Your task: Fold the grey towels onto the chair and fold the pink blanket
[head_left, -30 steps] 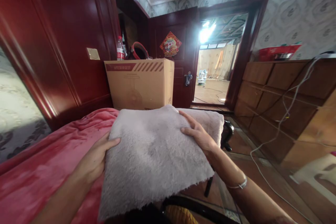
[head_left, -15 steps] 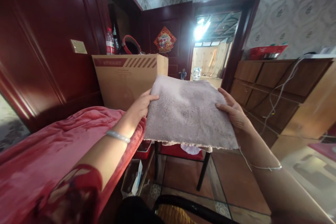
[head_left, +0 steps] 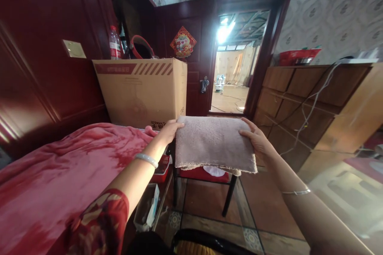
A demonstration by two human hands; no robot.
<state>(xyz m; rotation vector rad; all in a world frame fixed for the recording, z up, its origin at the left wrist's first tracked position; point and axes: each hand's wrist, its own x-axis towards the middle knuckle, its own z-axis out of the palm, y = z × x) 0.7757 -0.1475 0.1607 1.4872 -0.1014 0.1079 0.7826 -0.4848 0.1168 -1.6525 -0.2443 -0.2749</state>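
Note:
A folded, greyish, plush cloth (head_left: 214,143) hangs between my two hands, its cut lower edge showing several layers. My left hand (head_left: 170,130) grips its upper left corner, thumb on the near face and fingers behind. At the upper right corner my right hand (head_left: 254,137) pinches it the same way, fingers partly hidden behind the cloth. Behind and below the cloth stands a chair with a red seat (head_left: 191,174) and dark legs; a white item (head_left: 214,171) lies on that seat.
Left is a bed with a pink blanket (head_left: 74,167). Beyond it stands a large cardboard box (head_left: 137,91) with a bottle (head_left: 114,44) on top. Wooden cabinets (head_left: 302,103) with loose cables line the right. A red basket (head_left: 163,169) and a clear bin (head_left: 146,207) sit below.
The cloth has come down and tilted more upright, and it looks smaller in view. Both hands have lowered with it, keeping their hold. The view has shifted slightly.

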